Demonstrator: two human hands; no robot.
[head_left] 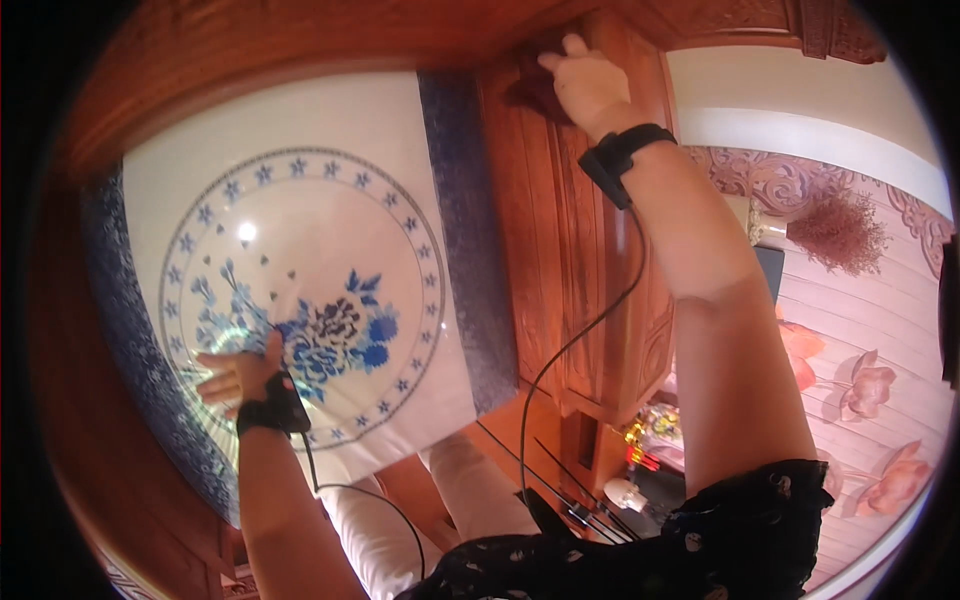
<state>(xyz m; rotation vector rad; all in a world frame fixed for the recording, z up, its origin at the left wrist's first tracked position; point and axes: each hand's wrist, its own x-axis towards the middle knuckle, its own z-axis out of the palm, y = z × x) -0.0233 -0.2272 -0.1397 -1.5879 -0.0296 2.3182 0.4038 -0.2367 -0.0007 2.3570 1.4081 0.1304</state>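
Note:
My left hand (240,380) rests on a white cushion (300,240) printed with blue flowers inside a ring of small stars. Its fingers are spread, and nothing shows in them. Up at the far right, my right hand (592,88) reaches to the top of a reddish-brown carved wooden side panel (560,250). Two of its fingertips stick out, while the others are partly hidden. Beside and under that hand is a dark red-brown patch (540,92); whether it is a cloth or a shadow, I cannot tell. Each wrist wears a black strap with a cable.
Dark blue patterned bands (465,250) edge the cushion, and a wooden back rail (300,50) runs behind it. Black cables (535,375) hang between my arms. To the right are dried flowers (838,230) in a vase and a wall with pink flowers (865,385).

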